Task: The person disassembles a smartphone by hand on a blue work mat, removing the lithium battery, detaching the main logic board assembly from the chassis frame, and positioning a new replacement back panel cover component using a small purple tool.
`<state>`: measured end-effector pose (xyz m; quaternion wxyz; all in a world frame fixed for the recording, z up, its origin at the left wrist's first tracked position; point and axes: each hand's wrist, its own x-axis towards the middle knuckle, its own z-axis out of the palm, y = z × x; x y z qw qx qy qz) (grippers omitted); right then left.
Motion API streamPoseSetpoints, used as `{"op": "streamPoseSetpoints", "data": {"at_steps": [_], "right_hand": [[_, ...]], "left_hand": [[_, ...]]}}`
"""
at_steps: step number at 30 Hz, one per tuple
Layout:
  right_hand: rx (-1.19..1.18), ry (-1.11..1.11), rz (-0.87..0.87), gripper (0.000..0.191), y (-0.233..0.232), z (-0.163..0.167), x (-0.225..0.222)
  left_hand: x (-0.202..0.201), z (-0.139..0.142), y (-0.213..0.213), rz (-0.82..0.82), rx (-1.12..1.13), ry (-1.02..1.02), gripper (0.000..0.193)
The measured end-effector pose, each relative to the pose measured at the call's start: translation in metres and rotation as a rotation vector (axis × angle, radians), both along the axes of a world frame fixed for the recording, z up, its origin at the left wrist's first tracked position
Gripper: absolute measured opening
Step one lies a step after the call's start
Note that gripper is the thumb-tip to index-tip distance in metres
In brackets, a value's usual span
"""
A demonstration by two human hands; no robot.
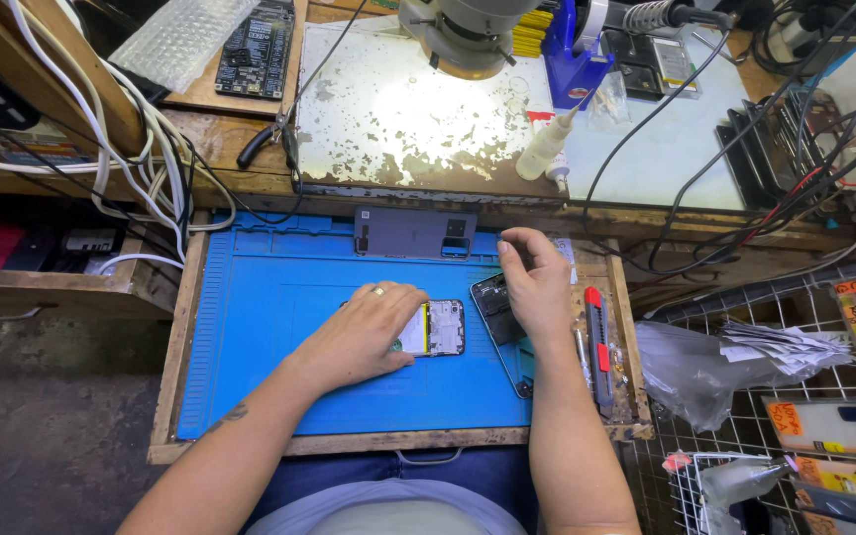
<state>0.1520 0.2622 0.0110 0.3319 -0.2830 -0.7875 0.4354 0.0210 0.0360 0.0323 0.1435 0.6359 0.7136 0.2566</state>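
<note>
Head view shows the left hand point(364, 332) pressing flat, fingers spread, on the opened phone point(435, 328) on the blue mat point(269, 367), while the right hand point(535, 282) pinches something tiny above the detached screen point(503, 319), probably mid-disassembly, needing steadiness.

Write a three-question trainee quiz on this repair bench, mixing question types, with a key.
1. True or false: the left hand rests on the opened phone with its yellow-edged insides showing.
2. Which thing lies at the far edge of the blue rubber work mat? A) a grey phone back cover B) a red-and-grey utility knife C) a white squeeze bottle
3. Fill in: the right hand is raised with its fingertips pinched, above a dark ______ panel lying beside the opened phone.

Key: 1 true; 2 A; 3 screen.
</note>
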Motion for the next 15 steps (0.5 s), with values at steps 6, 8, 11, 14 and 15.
{"op": "streamPoseSetpoints", "data": {"at_steps": [6,8,11,14,15], "right_hand": [[0.052,-0.02,0.024,0.018,-0.0065,0.0048,-0.0016],[0.074,-0.014,0.041,0.017,-0.0068,0.0055,-0.002],[0.039,-0.126,-0.026,0.018,-0.0057,0.0049,-0.0026],[0.136,-0.142,0.052,0.02,-0.0042,0.0031,-0.0035],[0.176,-0.132,0.066,0.02,-0.0035,0.0027,-0.0036]], "left_hand": [[-0.0021,0.0001,0.0003,-0.009,-0.021,0.001,0.068],[-0.0026,0.002,0.0002,-0.012,-0.005,0.006,0.068],[-0.0037,0.0048,0.0003,-0.021,-0.023,-0.004,0.064],[-0.0022,0.0057,0.0001,-0.007,-0.022,-0.006,0.064],[-0.0019,0.0056,0.0002,-0.005,-0.02,-0.007,0.063]]}}
